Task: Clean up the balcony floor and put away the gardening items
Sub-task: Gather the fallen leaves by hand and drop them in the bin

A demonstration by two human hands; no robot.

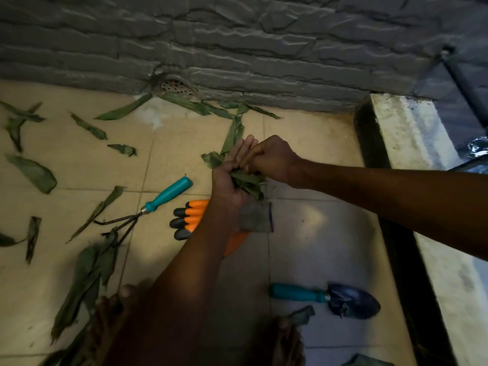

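My left hand [229, 178] is held palm up over the tiled floor [311, 233] and carries a bunch of green leaves [249, 182], its fingers straight. My right hand [272, 157] has its fingers curled and pushes leaves into that palm. Several more cut leaves [34, 173] lie scattered on the tiles to the left and along the wall. A teal-handled hand rake [161, 196] lies left of my left wrist. Orange and black gloves [190, 217] lie under my left forearm. A teal-handled trowel [330, 297] rests lower right.
A grey stone-pattern wall [237, 43] runs across the back with a round drain cover [174, 85] at its base. A raised pale ledge with a dark edge [390, 207] borders the right side. A small clear zip bag [257, 217] lies beneath my left wrist.
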